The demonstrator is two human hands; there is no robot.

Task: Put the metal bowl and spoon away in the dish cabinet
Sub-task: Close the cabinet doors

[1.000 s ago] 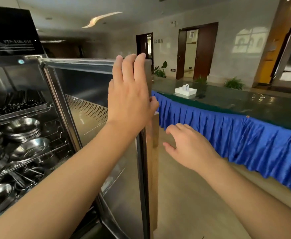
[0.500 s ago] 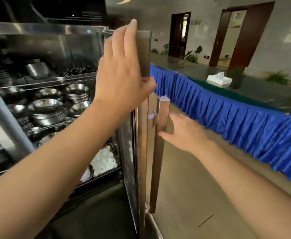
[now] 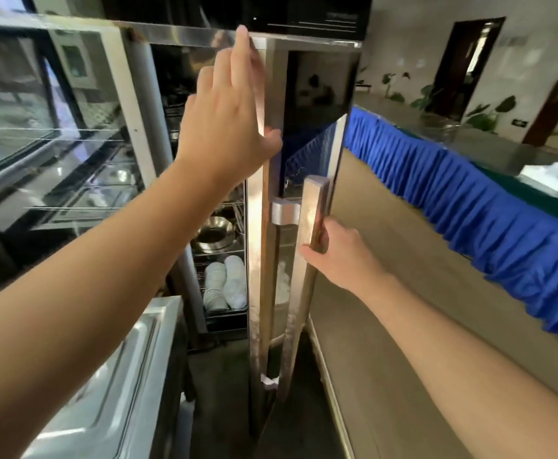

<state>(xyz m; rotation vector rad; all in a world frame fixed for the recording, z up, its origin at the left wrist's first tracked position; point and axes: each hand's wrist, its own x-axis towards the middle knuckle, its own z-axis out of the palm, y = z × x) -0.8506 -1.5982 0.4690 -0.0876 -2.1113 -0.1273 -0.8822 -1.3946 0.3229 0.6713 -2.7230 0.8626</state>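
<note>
in the head view we see our left hand (image 3: pixel 228 127) spread flat against the edge of the cabinet door (image 3: pixel 317 104), fingers (image 3: pixel 242 51) straight and released, the thumb hooked round the door's edge, gripping nothing. our right hand (image 3: pixel 337 256) is curled around the long vertical handle (image 3: pixel 307 246) of that door, fingers clenched on the bar a little below its upper bracket. the door stands nearly edge-on to us, leaving a narrow gap into the dish cabinet (image 3: pixel 218 246). through that gap we see a metal bowl (image 3: pixel 214 235) resting on a wire shelf, and below it two stacks of white dishes (image 3: pixel 226 283) lying on their sides on a lower shelf. we cannot make out a spoon anywhere; neither hand carries one. to the left another glass-fronted unit (image 3: pixel 49 134) shows blurred shelves. to the right a long surface with a pleated blue skirt (image 3: pixel 469 200) runs away from us, with a white tissue box (image 3: pixel 550 180) on top.
</note>
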